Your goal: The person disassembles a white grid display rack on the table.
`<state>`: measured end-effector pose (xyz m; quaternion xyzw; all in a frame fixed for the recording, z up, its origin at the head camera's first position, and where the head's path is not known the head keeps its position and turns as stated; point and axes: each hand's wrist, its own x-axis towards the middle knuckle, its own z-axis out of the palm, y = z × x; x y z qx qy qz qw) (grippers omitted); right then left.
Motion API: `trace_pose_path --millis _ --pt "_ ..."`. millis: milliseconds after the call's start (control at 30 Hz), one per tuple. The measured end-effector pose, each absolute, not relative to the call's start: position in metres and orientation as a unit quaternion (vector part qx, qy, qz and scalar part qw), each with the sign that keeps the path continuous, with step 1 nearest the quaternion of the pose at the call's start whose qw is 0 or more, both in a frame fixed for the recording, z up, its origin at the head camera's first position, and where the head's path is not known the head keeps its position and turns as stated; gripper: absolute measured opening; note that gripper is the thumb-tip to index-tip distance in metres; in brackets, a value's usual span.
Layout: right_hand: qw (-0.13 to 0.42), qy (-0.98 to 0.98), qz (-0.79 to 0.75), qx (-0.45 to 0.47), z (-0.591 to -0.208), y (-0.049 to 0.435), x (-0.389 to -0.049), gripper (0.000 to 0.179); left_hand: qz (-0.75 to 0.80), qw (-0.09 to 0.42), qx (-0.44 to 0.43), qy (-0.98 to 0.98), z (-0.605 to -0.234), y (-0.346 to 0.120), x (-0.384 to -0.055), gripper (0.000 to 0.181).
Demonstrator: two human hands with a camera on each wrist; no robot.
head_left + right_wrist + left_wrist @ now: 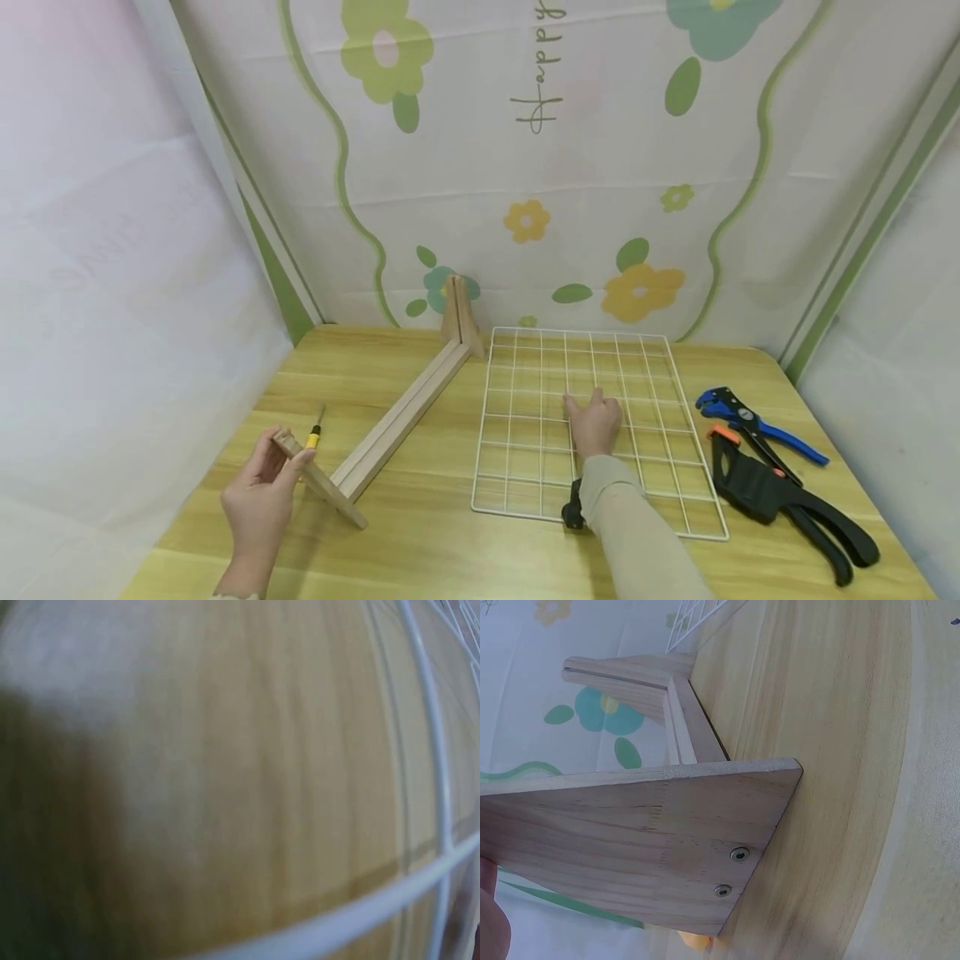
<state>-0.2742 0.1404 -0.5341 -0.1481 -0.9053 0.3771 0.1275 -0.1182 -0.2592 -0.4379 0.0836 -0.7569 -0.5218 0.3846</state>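
Observation:
My left hand (258, 496) grips the upper end of the near end board (330, 492) of a wooden stand, fingers on one side and thumb on the other. Two metal bolts (731, 872) show low on that board's outer face in the left wrist view. Parallel wooden rails (405, 417) run from it to a split upright end piece (459, 317) by the backdrop. My right hand (596, 423), fingers curled, holds the middle of a white wire grid panel (542, 418). Its fingertips are hidden in the head view; the right wrist view shows only blurred wires (439, 750) and tabletop.
A yellow-handled screwdriver (313, 436) lies behind the left hand. To the right of the grid lie a blue-and-black wire stripper (742, 415) and a black clamp with orange pads (757, 487). A floral backdrop (465, 167) stands along the back edge of the wooden table (420, 550).

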Motion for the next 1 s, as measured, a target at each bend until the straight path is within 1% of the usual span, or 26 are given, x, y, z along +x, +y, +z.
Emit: trace_pose_path --millis 200,367,733,900,1000 --pt "0.107 -0.912 0.368 -0.145 -0.5396 0.1457 -0.2733 0.076 -0.524 0.37 0.103 -0.76 -0.4402 -0.2582 -0.117 0.052" --pt "0.103 -0.914 0.364 -0.148 -0.5417 0.1467 -0.2737 0.075 -0.517 0.372 0.103 -0.764 -0.443 -0.2588 -0.1178 0.053" --pt "0.109 -0.922 0.347 -0.135 -0.5406 0.1434 -0.2784 0.075 -0.515 0.384 0.088 -0.761 -0.4421 -0.2599 -0.1183 0.053" --pt "0.129 -0.922 0.347 -0.113 -0.5414 0.1438 -0.2795 0.069 -0.519 0.392 0.071 -0.757 -0.4409 -0.2599 -0.119 0.053" --pt "0.132 -0.924 0.342 -0.109 -0.5414 0.1435 -0.2799 0.067 -0.517 0.394 0.07 -0.756 -0.4394 -0.2594 -0.1185 0.053"
